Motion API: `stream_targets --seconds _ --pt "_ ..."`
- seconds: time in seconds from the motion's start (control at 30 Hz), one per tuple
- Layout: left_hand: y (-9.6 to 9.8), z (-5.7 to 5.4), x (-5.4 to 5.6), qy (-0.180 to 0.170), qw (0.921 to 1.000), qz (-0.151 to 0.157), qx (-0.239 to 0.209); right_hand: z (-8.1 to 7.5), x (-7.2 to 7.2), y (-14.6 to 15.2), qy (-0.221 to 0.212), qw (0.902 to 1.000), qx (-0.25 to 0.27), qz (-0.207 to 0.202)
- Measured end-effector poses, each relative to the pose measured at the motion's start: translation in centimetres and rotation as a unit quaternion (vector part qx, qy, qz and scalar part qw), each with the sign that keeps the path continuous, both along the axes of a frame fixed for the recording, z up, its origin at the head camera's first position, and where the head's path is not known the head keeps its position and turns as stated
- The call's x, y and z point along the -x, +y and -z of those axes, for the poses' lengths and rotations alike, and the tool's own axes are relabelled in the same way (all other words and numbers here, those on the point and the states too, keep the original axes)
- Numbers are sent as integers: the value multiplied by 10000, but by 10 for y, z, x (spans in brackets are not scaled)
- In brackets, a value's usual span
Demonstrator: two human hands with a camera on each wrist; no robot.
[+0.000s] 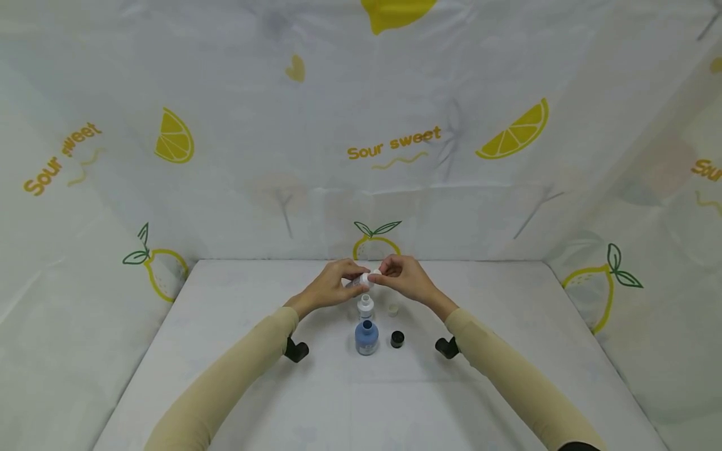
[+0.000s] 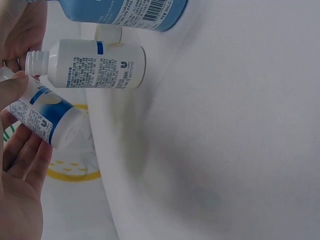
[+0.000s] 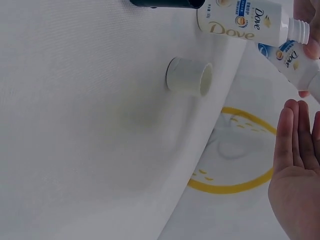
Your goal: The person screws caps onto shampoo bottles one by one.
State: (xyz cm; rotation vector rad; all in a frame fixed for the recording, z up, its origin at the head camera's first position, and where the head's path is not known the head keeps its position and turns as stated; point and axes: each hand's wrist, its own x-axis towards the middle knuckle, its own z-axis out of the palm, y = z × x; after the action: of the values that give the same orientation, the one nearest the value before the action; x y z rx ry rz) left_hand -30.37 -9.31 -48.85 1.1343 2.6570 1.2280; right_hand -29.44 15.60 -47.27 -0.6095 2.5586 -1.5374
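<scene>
My left hand (image 1: 331,287) grips a small white and blue Dove bottle (image 2: 47,110), tilted above the table with its top towards the right. At that top, the thumb and forefinger of my right hand (image 1: 408,280) pinch a white cap (image 1: 376,272). Whether this cap sits on the neck or apart from it, I cannot tell. In the right wrist view the other right fingers (image 3: 300,137) extend beside the bottle. Just below the hands stands an uncapped white Dove bottle (image 1: 365,307), upright. Nearer me is an uncapped blue bottle (image 1: 366,340).
A loose white cap (image 1: 393,310) lies right of the white bottle. To the right of the blue bottle is a black cap (image 1: 397,339). The white-covered table (image 1: 237,388) meets a lemon-print curtain (image 1: 254,156) at its back edge.
</scene>
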Motion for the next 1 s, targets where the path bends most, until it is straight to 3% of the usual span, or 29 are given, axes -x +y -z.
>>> stream_targets --seconds 0.2,0.37,0.53,1.0 --pt "0 -1 0 -25 10000 51 -73 -1 0 6 29 9999 77 -135" --pt "-1 -2 0 -101 9999 72 -119 -2 4 12 97 9957 504 -770" --pt "-3 -1 -2 -76 9999 79 -123 -2 7 13 291 9900 514 -1283" --pt "0 -1 -1 -49 9999 32 -153 0 6 10 256 9943 345 -978"
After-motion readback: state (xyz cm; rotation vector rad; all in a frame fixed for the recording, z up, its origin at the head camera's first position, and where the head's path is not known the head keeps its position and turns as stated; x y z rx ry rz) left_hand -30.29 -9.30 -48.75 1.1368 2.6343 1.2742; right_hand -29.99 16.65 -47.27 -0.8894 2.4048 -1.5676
